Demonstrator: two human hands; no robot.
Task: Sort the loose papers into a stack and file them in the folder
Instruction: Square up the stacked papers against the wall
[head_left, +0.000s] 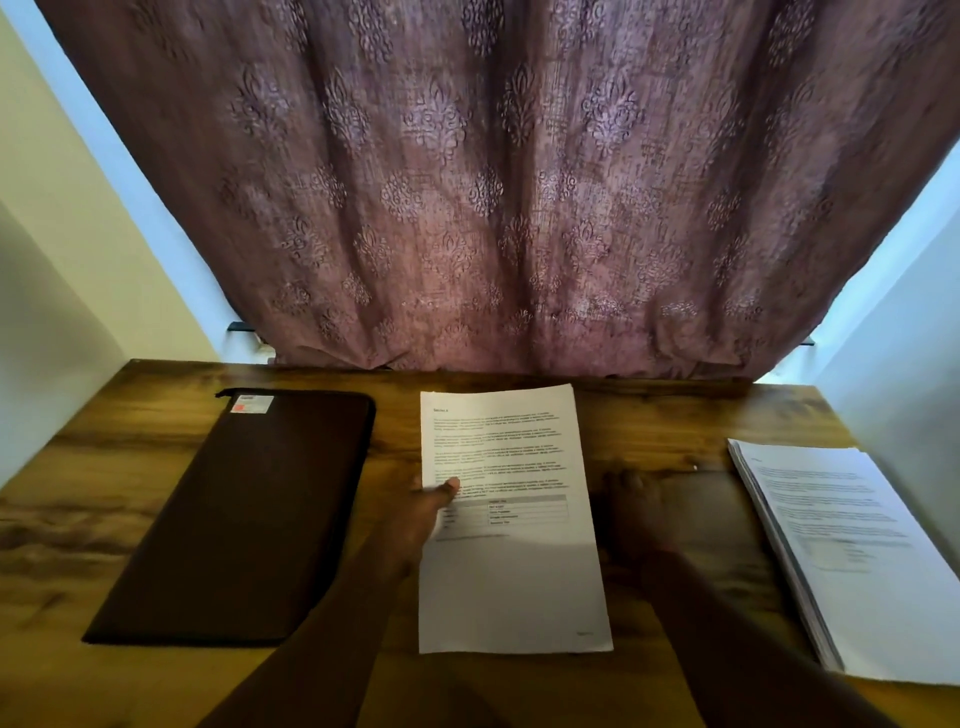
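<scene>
With our left hand pinching the sheet at mid-tabletop and right hand too blurred to tell its fingers, we risk it skewing before reaching the stack or closed folder.

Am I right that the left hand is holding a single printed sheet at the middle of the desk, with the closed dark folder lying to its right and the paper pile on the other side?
Not quite. The head view shows the left hand holding the single printed sheet mid-desk, but the closed dark folder lies to its left, and the paper pile is on the right.
</scene>
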